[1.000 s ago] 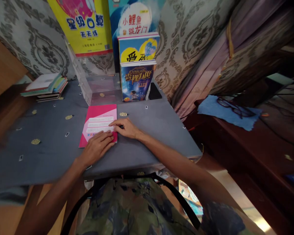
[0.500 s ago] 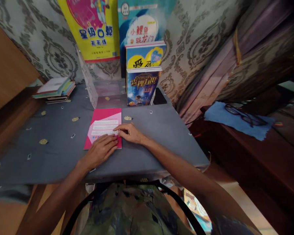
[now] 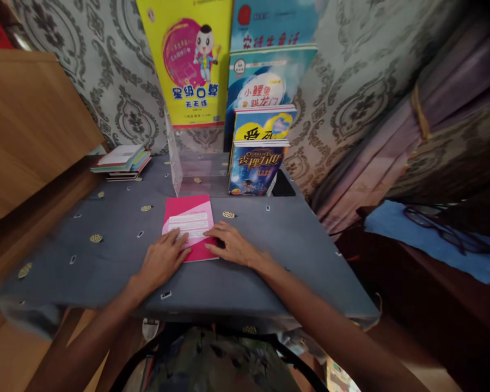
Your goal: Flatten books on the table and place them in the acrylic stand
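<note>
A pink and magenta book (image 3: 194,211) with white lines of text on its cover lies flat on the grey patterned tablecloth. Across its lower left side rests my left hand (image 3: 163,257), its fingers spread out on the cover. My right hand (image 3: 232,245) sits at the book's right edge, fingers apart, with the fingertips and thumb touching the cover. Neither hand wraps around the book.
Behind the book stands a clear acrylic rack (image 3: 196,186) with a yellow workbook (image 3: 196,71), a dark blue book (image 3: 253,169) and other books. A stack of books (image 3: 122,160) lies back left, a black phone-like slab (image 3: 283,185) at right. Glasses (image 3: 436,223) rest on blue cloth (image 3: 387,226).
My hands have moved apart: the left toward the book's left side, the right to its right edge. The book is turned slightly. The camera view has shifted, showing more of the upper books.
</note>
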`<state>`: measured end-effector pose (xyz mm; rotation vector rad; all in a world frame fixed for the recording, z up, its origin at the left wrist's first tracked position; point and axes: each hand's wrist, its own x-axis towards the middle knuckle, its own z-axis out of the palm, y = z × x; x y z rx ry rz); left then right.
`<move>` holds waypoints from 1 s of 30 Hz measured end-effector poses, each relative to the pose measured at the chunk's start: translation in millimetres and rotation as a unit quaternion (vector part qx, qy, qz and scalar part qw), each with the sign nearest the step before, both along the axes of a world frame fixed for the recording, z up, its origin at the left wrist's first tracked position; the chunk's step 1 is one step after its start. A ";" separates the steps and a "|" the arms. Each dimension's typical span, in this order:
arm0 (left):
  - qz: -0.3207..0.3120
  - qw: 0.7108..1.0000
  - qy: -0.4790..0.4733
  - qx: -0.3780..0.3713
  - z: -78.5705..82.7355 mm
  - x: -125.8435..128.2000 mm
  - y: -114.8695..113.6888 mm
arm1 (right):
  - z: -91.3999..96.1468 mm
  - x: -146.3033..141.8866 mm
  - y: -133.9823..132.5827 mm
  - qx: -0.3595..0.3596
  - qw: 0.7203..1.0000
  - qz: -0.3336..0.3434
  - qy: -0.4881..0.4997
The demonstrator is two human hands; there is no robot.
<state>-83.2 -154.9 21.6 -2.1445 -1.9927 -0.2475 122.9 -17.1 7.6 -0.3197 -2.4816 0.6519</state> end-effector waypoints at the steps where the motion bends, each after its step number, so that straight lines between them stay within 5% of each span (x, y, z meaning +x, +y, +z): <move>1: -0.002 1.000 -0.002 -0.006 3.0 -1.3 2.4 | -0.6 0.8 -1.0 0.017 1.000 0.005 -0.012; 5: -0.011 0.999 -0.046 -0.027 9.3 -31.4 25.2 | -1.5 6.5 -6.1 0.052 0.998 0.018 -0.040; 12: -0.022 0.990 -0.137 -0.038 -4.9 -83.6 49.8 | -1.7 12.7 -7.6 0.037 0.996 0.032 -0.069; 25: -0.049 0.995 -0.086 0.028 -7.2 -44.0 -48.6 | -5.1 12.0 -8.0 0.034 0.996 0.025 -0.077; 30: -0.072 0.993 -0.061 0.073 -9.1 -29.5 -70.5 | -5.4 11.8 -8.8 0.038 0.996 0.020 -0.073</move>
